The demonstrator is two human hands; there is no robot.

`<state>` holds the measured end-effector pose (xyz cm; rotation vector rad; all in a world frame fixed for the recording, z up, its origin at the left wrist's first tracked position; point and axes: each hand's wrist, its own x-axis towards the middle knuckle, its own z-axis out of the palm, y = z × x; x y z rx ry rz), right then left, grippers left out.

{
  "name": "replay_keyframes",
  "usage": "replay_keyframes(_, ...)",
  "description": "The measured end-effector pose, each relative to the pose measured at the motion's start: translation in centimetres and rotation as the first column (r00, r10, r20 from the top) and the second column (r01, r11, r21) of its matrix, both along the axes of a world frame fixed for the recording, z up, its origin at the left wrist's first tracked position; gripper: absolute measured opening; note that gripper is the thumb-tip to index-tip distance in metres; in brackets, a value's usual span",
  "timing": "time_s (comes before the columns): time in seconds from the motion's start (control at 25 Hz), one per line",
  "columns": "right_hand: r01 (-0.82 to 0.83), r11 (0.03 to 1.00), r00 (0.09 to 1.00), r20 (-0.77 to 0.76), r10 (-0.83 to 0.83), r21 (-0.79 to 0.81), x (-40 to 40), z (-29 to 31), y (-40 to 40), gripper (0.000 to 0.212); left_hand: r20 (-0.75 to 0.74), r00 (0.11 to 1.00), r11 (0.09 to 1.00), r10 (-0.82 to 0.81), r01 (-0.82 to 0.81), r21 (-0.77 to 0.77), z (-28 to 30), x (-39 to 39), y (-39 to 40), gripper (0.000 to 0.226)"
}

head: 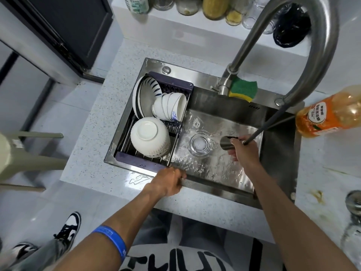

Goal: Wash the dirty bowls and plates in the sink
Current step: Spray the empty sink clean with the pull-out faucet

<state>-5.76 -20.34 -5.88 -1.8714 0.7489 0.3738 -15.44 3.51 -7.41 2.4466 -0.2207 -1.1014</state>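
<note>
Speckled white counter (91, 133) around a steel sink (224, 106), wet at the bottom, drain (201, 144) in the middle. Washed bowls (150, 136) and plates (139, 96) stacked in a dark rack (125, 157) over the sink's left part. Green and yellow sponge (243, 89) beside the base of the tall curved tap (304, 55); orange bottle (328, 114) at right, jars (213, 6) on a shelf behind. Left hand (170, 182) resting on the sink's front edge, fingers curled over the rim. Right hand (244, 151) low in the basin, fingers wrapped round the pulled-out spray head (227, 142), hose (273, 122) trailing up to the tap.
</note>
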Motion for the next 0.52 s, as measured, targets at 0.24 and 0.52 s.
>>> replay_keyframes(0.24,-0.048,0.993,0.999,0.001,0.048,0.108,0.8,-0.1,1.6,0.013,0.094,0.842,0.762,-0.531,0.426,0.488,0.7,0.2,1.3,0.056)
replay_keyframes(0.52,-0.188,0.972,0.981,-0.011,0.192,0.144,0.2,-0.1,2.9,0.007,0.015,0.966,0.836,-0.256,0.214,0.505,0.9,0.6,-0.2,0.055)
